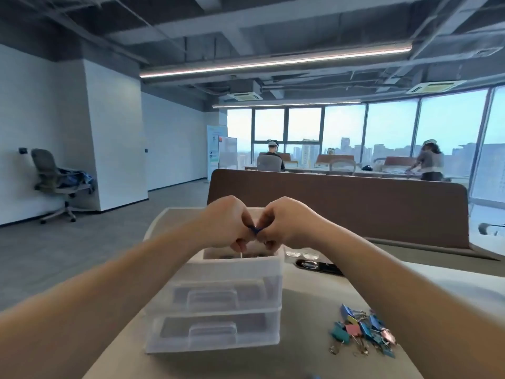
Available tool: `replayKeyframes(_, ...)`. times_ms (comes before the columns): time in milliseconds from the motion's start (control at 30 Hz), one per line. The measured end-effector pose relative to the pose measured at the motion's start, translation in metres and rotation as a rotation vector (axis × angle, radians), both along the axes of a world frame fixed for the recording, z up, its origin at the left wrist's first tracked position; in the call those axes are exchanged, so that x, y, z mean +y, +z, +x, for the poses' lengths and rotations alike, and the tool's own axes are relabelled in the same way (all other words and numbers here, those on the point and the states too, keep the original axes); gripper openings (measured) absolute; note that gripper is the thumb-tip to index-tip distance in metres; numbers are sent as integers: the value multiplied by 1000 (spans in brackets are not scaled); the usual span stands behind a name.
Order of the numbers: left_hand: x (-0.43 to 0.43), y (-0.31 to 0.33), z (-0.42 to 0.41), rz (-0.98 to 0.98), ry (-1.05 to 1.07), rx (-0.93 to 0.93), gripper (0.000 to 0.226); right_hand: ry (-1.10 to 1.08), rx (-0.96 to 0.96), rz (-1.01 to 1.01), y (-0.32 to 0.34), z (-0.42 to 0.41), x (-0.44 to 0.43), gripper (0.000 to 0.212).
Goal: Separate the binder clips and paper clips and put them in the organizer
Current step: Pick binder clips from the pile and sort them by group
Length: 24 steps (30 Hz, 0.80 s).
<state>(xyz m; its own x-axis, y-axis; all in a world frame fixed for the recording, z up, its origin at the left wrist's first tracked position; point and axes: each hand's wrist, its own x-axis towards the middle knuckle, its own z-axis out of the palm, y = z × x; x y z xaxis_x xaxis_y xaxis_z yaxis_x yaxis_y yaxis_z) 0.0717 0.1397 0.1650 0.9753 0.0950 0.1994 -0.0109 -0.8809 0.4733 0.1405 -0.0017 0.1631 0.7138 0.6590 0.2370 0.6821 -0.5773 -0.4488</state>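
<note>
Both my hands meet above the open top tray of a translucent plastic organizer (218, 285) with two drawers in its front. My left hand (228, 222) and my right hand (284, 221) have curled fingers and together pinch a small blue binder clip (254, 230) between them. A thin pale piece hangs from my left fingers into the tray; I cannot tell what it is. A pile of coloured binder clips and paper clips (363, 332) lies on the table to the right of the organizer, under my right forearm.
A brown desk divider (355, 198) stands behind the organizer. A dark cable port (317, 265) is set in the beige table (314, 310) just right of the organizer. An office chair (52, 179) stands far left. People work at distant desks by the windows.
</note>
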Motion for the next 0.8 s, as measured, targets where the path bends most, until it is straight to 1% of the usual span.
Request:
replayKeyframes(100,26,1,-1,-19,96,51,14,17,27,2,-7,8,36,11)
replayKeyframes(200,40,-6,-3,40,155,62,15,1,18,-20,-20,12,63,10)
replayKeyframes(333,51,-15,-6,152,180,39,18,-35,-95,-99,-28,11,80,15)
replayKeyframes(467,54,-19,-9,141,166,34,20,-21,-177,-204,-27,10,85,19)
replayKeyframes(567,52,-18,-12,147,161,-15,23,-8,-150,-176,-26,10,83,16)
replayKeyframes(633,50,-17,-14,95,168,-71,23,-8,-144,-112,-25,10,78,13)
replayKeyframes(733,39,-18,-18,65,153,-165,17,-4,-117,-4,-23,6,59,11)
replayKeyframes(800,26,-24,-20,61,105,-183,14,-13,-106,11,-26,1,38,9)
